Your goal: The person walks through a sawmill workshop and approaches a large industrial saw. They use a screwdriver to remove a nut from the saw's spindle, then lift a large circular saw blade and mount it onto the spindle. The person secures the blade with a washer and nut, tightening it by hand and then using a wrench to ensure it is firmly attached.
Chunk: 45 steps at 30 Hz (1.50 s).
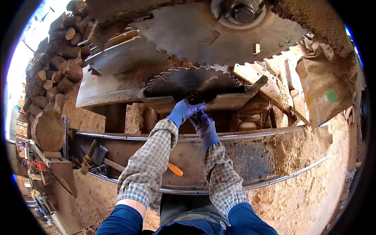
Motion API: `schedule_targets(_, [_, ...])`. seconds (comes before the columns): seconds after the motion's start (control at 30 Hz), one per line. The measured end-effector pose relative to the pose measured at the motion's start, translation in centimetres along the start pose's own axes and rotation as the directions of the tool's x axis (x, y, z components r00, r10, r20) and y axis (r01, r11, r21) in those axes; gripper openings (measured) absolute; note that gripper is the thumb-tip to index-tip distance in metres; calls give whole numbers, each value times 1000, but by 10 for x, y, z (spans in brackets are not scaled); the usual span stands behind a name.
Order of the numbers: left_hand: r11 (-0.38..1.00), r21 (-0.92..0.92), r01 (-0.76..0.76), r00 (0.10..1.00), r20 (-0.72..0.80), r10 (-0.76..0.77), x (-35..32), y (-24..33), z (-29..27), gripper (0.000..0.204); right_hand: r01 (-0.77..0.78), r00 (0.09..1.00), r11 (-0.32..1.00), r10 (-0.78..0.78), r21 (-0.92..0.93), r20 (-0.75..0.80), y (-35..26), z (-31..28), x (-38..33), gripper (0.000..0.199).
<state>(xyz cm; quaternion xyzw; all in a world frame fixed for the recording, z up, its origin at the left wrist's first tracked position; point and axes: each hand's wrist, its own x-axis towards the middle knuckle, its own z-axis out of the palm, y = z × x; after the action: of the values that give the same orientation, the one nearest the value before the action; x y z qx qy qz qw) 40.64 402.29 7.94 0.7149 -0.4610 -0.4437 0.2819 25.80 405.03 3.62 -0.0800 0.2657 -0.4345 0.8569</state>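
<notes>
Both my gloved hands meet at the hub of the lower circular saw blade [188,80], a toothed disc set in a slot of the metal housing. My left hand [181,112], in a blue-purple glove, is closed with its fingers at the hub. Against it, slightly lower and to the right, my right hand [202,122] is closed too. What the fingers grip is hidden. Directly above hangs a much larger circular saw blade [180,33] with a big centre bolt [243,13]. Checked sleeve covers reach down both forearms.
A long metal-edged bench [243,162] runs between me and the saw. On it lie an orange-handled tool [175,169], an axe [100,154] and a wooden block [89,156]. Stacked logs [58,74] stand far left. Sawdust [293,196] covers the right side, below a brown sheet [323,84].
</notes>
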Motion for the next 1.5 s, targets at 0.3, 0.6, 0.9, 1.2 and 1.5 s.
schedule_targets(0.3, [958, 96, 272, 955, 96, -281, 42, 24, -7, 53, 25, 988, 997, -13, 73, -154, 1, 3, 32, 27])
schedule_targets(0.6, [591, -798, -118, 970, -220, -103, -11, 29, 18, 47, 237, 929, 970, -244, -60, -278, 2, 37, 24, 19])
schedule_targets(0.9, [603, -776, 183, 949, -20, -313, -4, 10, 21, 47, 327, 855, 905, -406, -273, -323, 21, 39, 34, 19])
schedule_targets(1.2, [491, -869, 65, 977, -44, -207, 4, -1, 14, 46, 112, 978, 982, -80, 155, -195, 23, 16, 49, 33])
schedule_targets(1.5, [546, -812, 207, 967, 83, -243, 4, 12, 5, 36, 337, 890, 906, -395, -258, -226, 48, 28, 50, 36])
